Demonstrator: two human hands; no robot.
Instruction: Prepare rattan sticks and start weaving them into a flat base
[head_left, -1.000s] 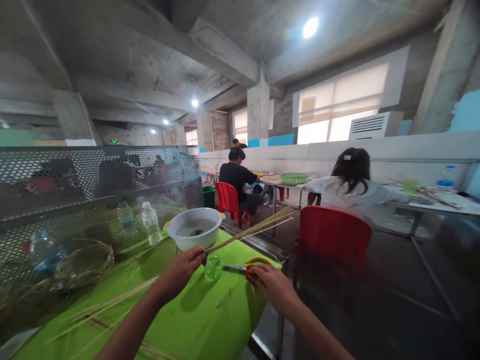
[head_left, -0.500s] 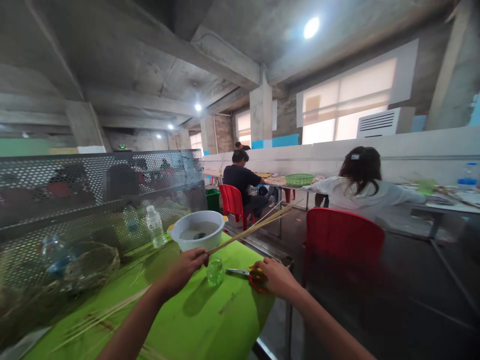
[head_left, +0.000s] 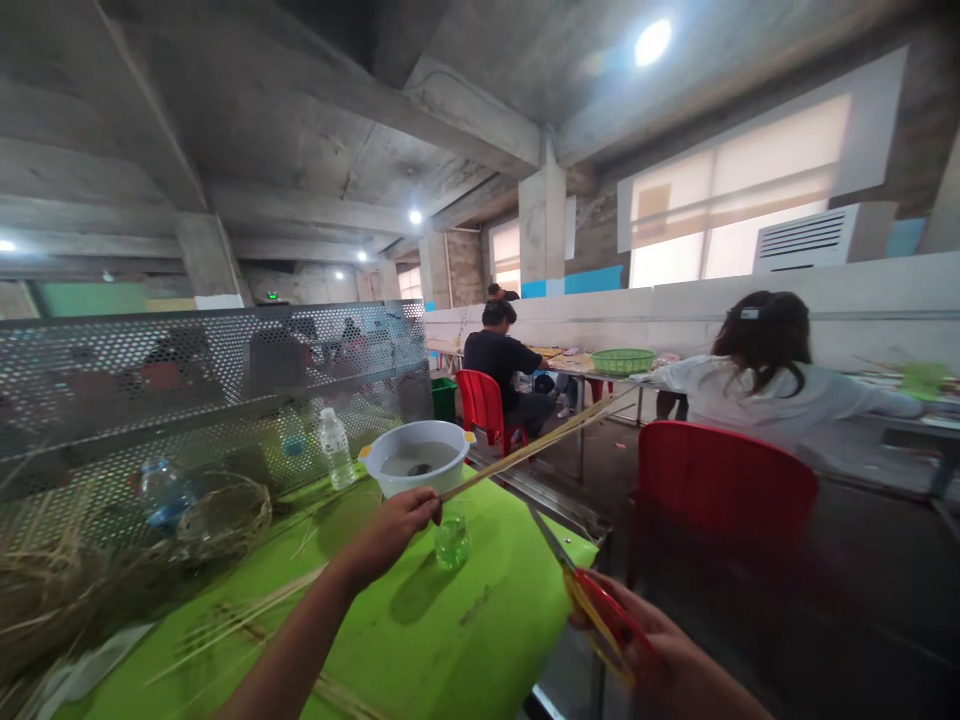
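My left hand (head_left: 401, 525) is closed round one end of a bundle of thin straw-coloured strips (head_left: 525, 450), which slants up to the right past the table edge. In my right hand (head_left: 645, 625), at the table's right edge, is a pair of scissors (head_left: 600, 610) with red and yellow handles; the blades point up and left, and I cannot tell how far apart they are. Below the strips stands a small clear cup (head_left: 451, 543) on the green tabletop (head_left: 457, 640). A white basin (head_left: 416, 455) with water and a dark object in it sits just behind.
A clear plastic bottle (head_left: 336, 450) stands left of the basin. Farther left are a woven basket (head_left: 225, 515), a large bottle (head_left: 165, 495) and loose strips (head_left: 232, 625), before a perforated metal screen (head_left: 337, 350). Two seated people and a red chair (head_left: 727, 490) are beyond the table.
My right hand has lifted the scissors off the tabletop and turned them so the blades point upward. My left hand still holds the strips. The whole view has shifted slightly.
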